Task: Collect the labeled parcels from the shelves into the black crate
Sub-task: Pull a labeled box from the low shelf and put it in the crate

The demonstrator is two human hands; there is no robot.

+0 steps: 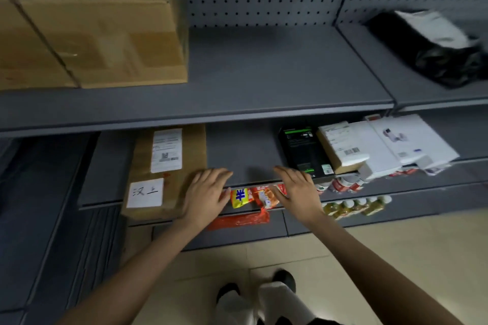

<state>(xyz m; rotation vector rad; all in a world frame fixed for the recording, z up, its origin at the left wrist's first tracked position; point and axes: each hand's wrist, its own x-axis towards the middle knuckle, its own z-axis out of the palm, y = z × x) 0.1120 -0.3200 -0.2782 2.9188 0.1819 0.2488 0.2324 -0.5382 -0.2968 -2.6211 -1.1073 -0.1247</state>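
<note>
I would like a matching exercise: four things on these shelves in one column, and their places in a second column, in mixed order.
Things:
1. large cardboard box
2. black bag
3. parcel with handwritten label
4. black box

Places:
A. upper shelf, far right
B. middle shelf, beside the left hand
C. upper shelf, left
D. middle shelf, beyond the right hand

Pairs: 1-C, 2-A, 3-B, 4-D

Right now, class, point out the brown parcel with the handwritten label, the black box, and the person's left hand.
brown parcel (184,150): head view, bare cardboard top.
black box (303,152): head view, top face.
left hand (204,192): head view, back of hand.
</note>
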